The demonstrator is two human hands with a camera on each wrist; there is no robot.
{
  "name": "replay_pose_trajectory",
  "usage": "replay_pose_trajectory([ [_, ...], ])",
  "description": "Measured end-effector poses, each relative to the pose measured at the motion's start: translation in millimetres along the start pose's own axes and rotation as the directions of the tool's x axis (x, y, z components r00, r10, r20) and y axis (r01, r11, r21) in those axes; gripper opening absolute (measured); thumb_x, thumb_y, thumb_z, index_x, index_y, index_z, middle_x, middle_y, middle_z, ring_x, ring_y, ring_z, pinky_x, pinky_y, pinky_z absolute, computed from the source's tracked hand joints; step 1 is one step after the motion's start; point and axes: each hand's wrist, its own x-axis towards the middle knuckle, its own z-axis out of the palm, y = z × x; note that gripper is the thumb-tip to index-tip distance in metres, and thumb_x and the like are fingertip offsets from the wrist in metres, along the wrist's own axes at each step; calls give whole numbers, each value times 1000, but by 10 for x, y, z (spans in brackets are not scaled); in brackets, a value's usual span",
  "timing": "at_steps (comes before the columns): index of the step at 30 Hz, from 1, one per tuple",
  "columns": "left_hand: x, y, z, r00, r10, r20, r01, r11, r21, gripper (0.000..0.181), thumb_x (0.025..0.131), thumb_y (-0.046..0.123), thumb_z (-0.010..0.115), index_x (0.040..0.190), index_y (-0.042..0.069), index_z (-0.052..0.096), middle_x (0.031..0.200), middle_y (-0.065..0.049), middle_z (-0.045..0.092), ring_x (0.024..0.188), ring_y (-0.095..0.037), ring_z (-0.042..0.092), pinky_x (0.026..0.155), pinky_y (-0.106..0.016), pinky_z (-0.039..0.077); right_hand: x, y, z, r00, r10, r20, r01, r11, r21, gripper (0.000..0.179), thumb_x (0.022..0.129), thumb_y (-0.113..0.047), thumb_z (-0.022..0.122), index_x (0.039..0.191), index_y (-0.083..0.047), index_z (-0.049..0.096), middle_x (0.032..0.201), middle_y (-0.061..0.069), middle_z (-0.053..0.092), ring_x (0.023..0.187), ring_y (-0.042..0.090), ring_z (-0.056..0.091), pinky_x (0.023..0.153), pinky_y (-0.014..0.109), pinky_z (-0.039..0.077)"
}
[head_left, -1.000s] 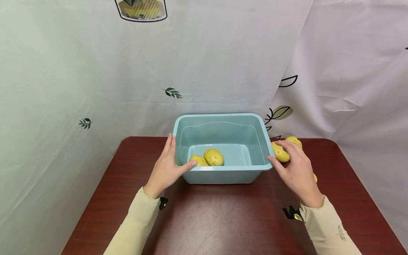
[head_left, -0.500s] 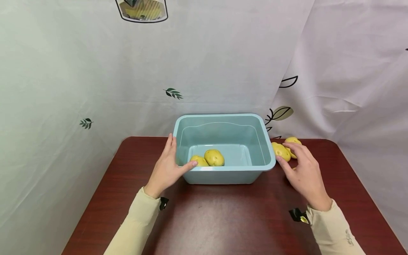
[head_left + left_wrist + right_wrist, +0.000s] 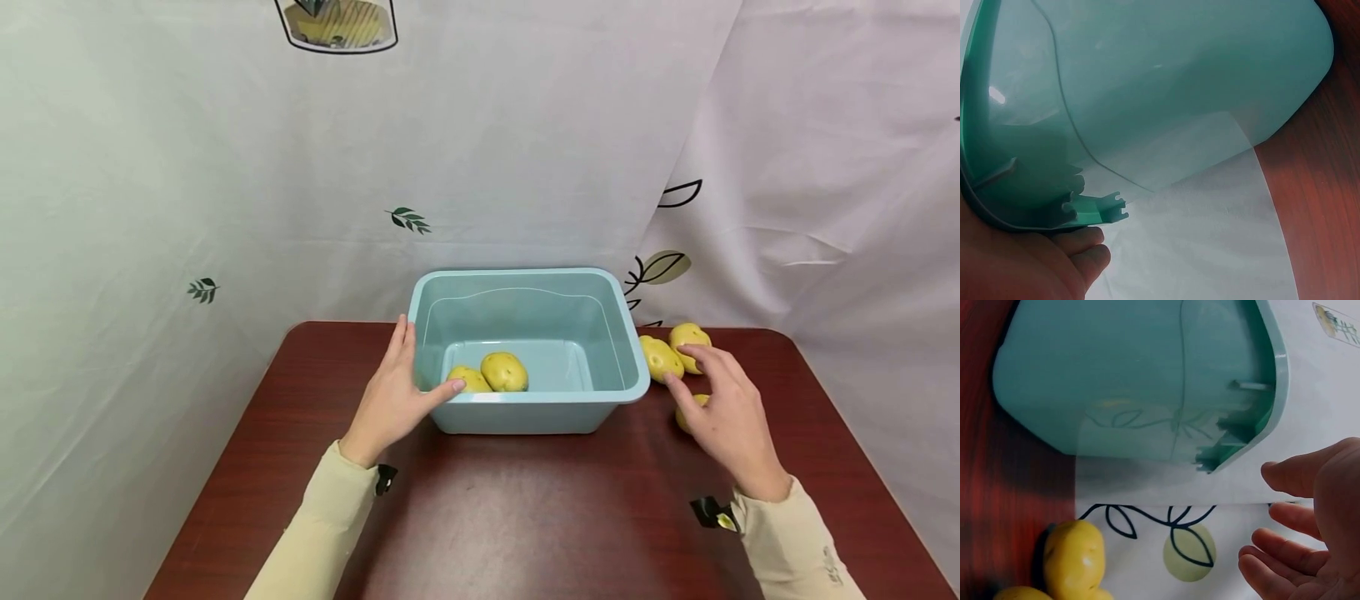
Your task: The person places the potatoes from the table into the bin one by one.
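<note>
The right hand (image 3: 729, 417), wide and empty, is easing off the light-blue rectangular plastic tub (image 3: 517, 416). The left hand (image 3: 384, 404), spread wide, is touching it alone.

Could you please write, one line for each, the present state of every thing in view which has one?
Basin: upright, uncovered, partly filled.
Two potatoes: lying inside the basin, side by side.
Table: bearing the basin.
Three other potatoes: lying on the table; the nearest partly hidden by the right hand.
Left hand: touching the basin's rim, fingers nearly straight.
Right hand: holding nothing, fingers relaxed.
Cloth: hanging, wrinkled.
</note>
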Motion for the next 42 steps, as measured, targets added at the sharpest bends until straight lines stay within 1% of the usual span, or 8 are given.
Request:
replay_pose_trajectory([
  [3,4,4,0,1000,0,3,0,1000,7,120,82,75,63,160,2,9,169,-1,-4,152,-27,18,111,-53,36,-31,63,4,1000,14,-1,-14,1000,-2,48,79,-4,82,123,3,64,121,21,61,105,35,59,89,29,40],
  [5,6,6,-1,1000,2,5,-2,1000,11,120,82,75,63,160,2,9,169,-1,-4,152,-28,18,111,-53,36,-57,105,5,1000,27,3,-27,1000,-4,49,78,-4,83,123,3,65,121,21,61,104,35,59,87,25,38],
  [11,7,19,-6,1000,2,3,-2,1000,5,120,82,75,64,160,3,9,169,-2,-4,153,-26,16,112,-53,35,-127,218,-15,998,57,24,-56,998,-25,52,77,-6,84,124,2,64,122,21,60,102,37,58,83,43,39],
  [16,7,19,-3,1000,6,1,-6,1000,12,120,82,75,63,160,2,10,169,-3,-4,153,-27,17,111,-53,36,-178,324,-24,998,50,26,-49,999,-23,56,75,-7,86,125,3,63,122,24,58,103,41,55,84,50,39],
  [20,3,23,-5,1000,1,2,-1,1000,7,120,82,75,63,160,2,10,169,-3,-4,153,-27,16,112,-53,36,-216,366,-33,997,67,42,-66,997,-25,57,74,-7,86,125,3,62,124,25,57,107,42,54,85,54,39],
  [29,-9,12,-1,1000,-11,10,11,1000,6,119,82,76,62,160,2,9,168,-1,-5,153,-26,16,111,-52,36,-277,441,-72,985,126,116,-121,991,-51,60,76,-10,86,127,5,60,129,29,54,119,46,48,92,62,37],
  [38,-12,16,-11,1000,-9,7,9,1000,7,119,82,76,62,160,4,9,168,0,-5,152,-26,18,111,-52,37,-366,584,-95,979,130,155,-119,990,-74,68,72,-9,89,131,5,57,131,31,52,119,51,44,94,64,34],
  [42,-15,24,-22,1000,-8,6,8,1000,3,120,82,76,62,160,3,9,168,-1,-5,152,-26,17,111,-52,37,-409,637,-103,972,143,188,-130,988,-80,71,73,-11,89,133,5,54,132,33,50,120,53,42,94,65,34],
])
